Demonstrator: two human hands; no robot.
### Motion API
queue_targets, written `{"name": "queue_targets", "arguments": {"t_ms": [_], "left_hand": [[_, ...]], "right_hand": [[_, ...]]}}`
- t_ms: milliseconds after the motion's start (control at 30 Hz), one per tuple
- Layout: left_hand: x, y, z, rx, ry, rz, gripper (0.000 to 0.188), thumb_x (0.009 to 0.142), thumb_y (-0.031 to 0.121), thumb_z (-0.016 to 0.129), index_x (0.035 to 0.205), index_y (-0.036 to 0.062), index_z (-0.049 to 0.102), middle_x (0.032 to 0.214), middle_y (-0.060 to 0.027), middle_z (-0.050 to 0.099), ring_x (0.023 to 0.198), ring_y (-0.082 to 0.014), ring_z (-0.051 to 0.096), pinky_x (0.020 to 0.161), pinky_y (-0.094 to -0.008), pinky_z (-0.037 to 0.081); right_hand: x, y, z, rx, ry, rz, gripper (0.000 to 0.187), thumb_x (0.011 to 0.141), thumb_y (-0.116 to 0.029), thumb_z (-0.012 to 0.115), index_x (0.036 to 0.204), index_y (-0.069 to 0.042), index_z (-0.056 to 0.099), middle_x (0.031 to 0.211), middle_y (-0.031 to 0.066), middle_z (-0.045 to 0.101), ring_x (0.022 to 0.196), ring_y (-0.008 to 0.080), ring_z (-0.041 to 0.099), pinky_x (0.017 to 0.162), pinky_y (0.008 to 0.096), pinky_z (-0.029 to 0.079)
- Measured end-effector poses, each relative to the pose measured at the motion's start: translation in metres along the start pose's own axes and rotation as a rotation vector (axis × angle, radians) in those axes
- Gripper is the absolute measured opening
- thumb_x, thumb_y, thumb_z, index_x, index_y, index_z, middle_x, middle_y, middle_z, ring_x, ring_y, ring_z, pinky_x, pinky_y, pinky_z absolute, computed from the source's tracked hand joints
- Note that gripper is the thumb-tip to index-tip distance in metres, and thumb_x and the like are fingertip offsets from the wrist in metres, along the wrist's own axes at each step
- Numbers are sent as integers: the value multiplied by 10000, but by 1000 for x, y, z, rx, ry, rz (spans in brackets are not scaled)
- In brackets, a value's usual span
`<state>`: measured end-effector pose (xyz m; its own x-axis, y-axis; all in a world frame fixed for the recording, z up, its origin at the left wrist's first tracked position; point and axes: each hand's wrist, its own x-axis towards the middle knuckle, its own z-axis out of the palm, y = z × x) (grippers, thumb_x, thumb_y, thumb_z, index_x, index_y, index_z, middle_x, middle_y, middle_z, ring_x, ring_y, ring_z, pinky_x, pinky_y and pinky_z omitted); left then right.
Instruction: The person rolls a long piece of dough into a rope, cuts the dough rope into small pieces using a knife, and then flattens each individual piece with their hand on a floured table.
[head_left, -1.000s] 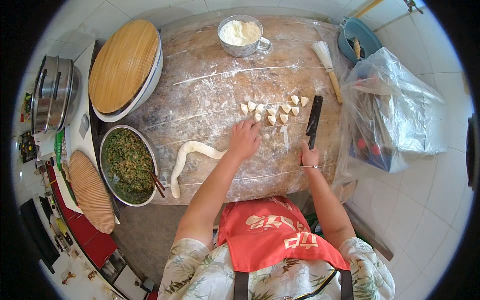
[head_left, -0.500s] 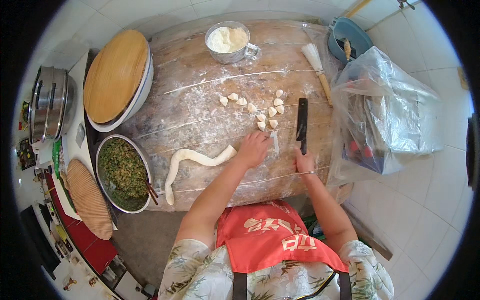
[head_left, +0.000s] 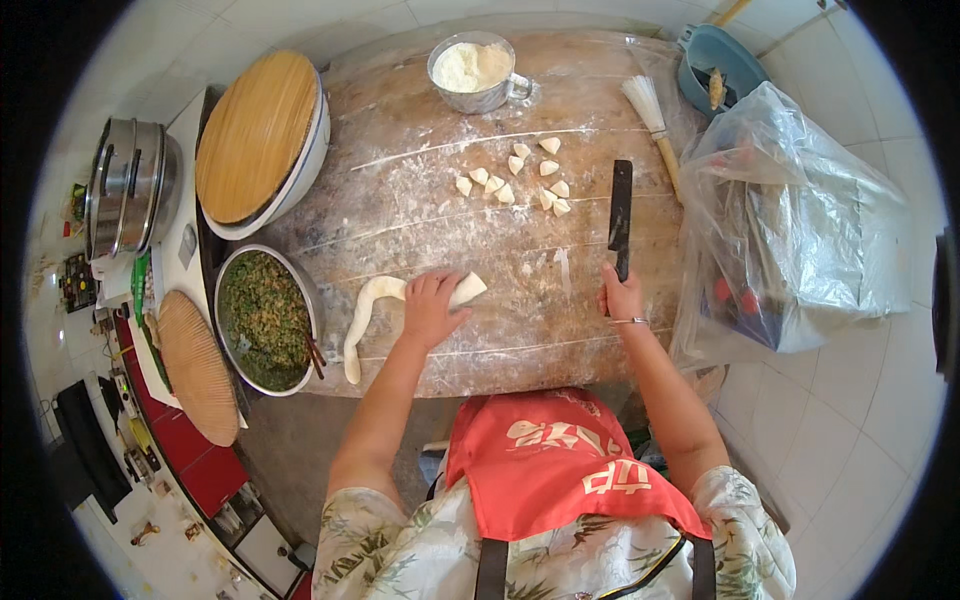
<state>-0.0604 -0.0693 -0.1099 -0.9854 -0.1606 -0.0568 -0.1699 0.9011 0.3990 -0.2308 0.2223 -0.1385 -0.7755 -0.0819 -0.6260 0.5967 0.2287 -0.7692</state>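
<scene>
My left hand (head_left: 432,312) lies over a long white dough rope (head_left: 360,318), its fingers curled across it just behind the cut right end. The rope bends down toward the table's near edge on its left side. In my right hand (head_left: 620,294) is the handle of a dark, long-bladed kitchen knife (head_left: 620,205), its blade pointing away from me, right of the dough. Several small cut dough pieces (head_left: 505,193) are scattered farther back on the floured wooden table (head_left: 410,215).
A clear cup of flour (head_left: 476,101) stands at the back, with a white brush (head_left: 657,130) to its right. At left are a bowl of green filling (head_left: 263,320) with chopsticks and a basin under a wooden lid (head_left: 255,140). A plastic-covered box (head_left: 830,230) borders the right side.
My left hand has moved left from near the cut pieces onto the dough rope. Some pieces sit in different spots, farther from me. The knife stays in my right hand.
</scene>
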Motion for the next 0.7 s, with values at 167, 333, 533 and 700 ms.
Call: {"name": "queue_targets", "arguments": {"t_ms": [167,333,533,700], "left_hand": [[1,-14,22,-28,-91,-13,409,773,226,704,1140,95,583,1041,-123,577,990,-327,530,859,-447,402],[47,52,71,-84,-54,-33,430,782,229,704,1164,87,569,1052,-130,577,994,-320,539,863,-435,422],[41,103,69,-25,87,50,602,738,218,740,1289,135,511,1177,-102,542,1125,-281,494,956,-441,374],[-35,19,45,-4,114,-100,534,738,202,721,1239,136,550,1170,-81,541,1124,-290,485,949,-442,373]], "right_hand": [[-22,6,-29,-114,-11,-21,309,912,-288,616,747,-69,476,494,38,500,381,123,476,355,291,360],[-25,-3,-46,-99,31,-32,291,924,-268,596,747,-72,473,504,35,501,386,116,465,365,287,369],[-10,29,-73,-243,90,-164,301,915,-305,603,810,-36,518,584,68,541,482,165,531,455,327,407],[-3,38,-82,-734,342,-431,330,899,-356,595,915,-28,562,751,135,596,689,322,584,613,422,455]]}}
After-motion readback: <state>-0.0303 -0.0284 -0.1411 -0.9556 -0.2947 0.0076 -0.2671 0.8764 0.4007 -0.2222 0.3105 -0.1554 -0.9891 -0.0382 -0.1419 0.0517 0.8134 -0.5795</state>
